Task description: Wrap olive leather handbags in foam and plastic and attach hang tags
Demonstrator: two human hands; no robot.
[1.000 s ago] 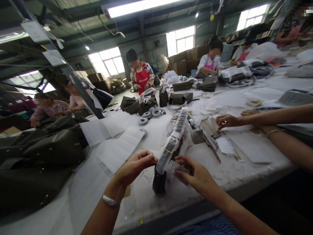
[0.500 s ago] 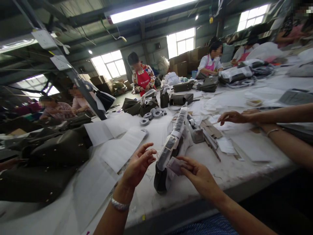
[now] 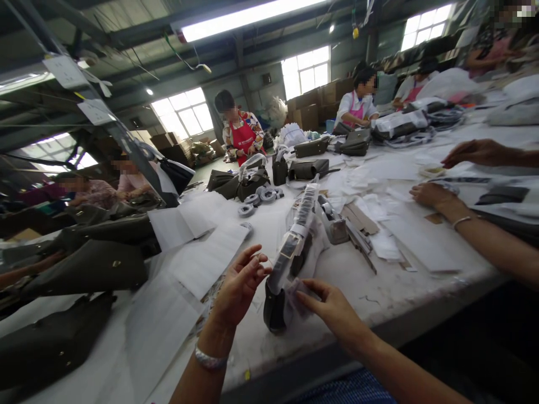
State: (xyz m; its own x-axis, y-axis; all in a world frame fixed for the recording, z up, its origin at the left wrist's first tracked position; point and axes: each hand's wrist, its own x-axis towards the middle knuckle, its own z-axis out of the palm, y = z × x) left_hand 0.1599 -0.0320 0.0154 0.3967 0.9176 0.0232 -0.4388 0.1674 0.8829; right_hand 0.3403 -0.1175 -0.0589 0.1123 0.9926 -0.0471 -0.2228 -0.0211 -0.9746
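A dark bag [image 3: 274, 307] stands on the white table, its strap [image 3: 286, 255] wrapped in clear film and white material. Left of the strap is my left hand [image 3: 245, 280], raised, with fingers curled and pressed together; a thin thread seems to run from them to the strap, but what they hold is too small to name. My right hand [image 3: 332, 306] pinches a crumpled, translucent wrapping sheet [image 3: 297, 297] against the right side of the bag.
White foam sheets [image 3: 202, 252] and dark bags [image 3: 96, 264] lie at left. Behind the wrapped strap are tape rolls [image 3: 266, 194] and a tape dispenser [image 3: 334, 224]. Another person's hands [image 3: 433, 196] work at right. A metal post [image 3: 135, 148] slants at back left.
My right hand has moved slightly left and down with the sheet, now closer against the bag. At right, the other person's hands have parted. At left, a dark bag has been lifted or shifted.
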